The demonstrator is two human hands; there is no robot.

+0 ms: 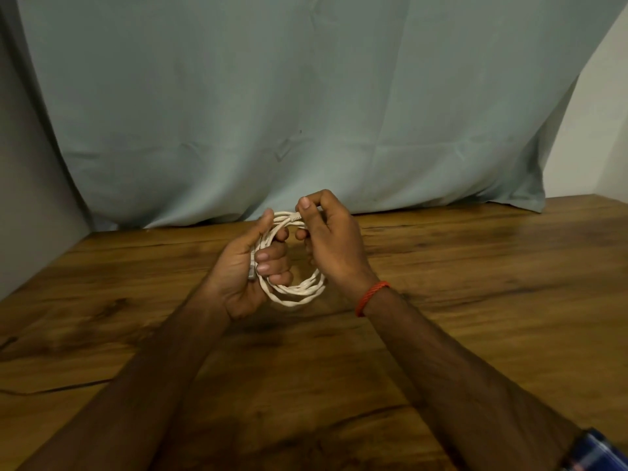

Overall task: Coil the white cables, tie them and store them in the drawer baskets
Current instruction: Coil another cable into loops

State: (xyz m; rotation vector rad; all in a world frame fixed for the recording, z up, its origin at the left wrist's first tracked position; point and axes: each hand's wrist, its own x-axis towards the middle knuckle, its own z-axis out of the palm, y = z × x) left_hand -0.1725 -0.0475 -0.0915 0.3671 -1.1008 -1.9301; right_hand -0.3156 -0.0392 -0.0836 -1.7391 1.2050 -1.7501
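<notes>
A white cable (292, 294) is wound into a small round coil, held above the wooden table (475, 266). My left hand (244, 266) grips the coil's left side, fingers curled through the loop, and a grey plug end sticks out below the palm. My right hand (331, 239) pinches the cable's other end at the top of the coil between thumb and forefinger. A red thread band sits on my right wrist. No drawer or basket is in view.
A pale green cloth (306, 113) hangs behind the table and rests on its far edge. A grey wall stands at the left, a white wall at the far right. A thin dark cord (51, 389) lies on the table's left side.
</notes>
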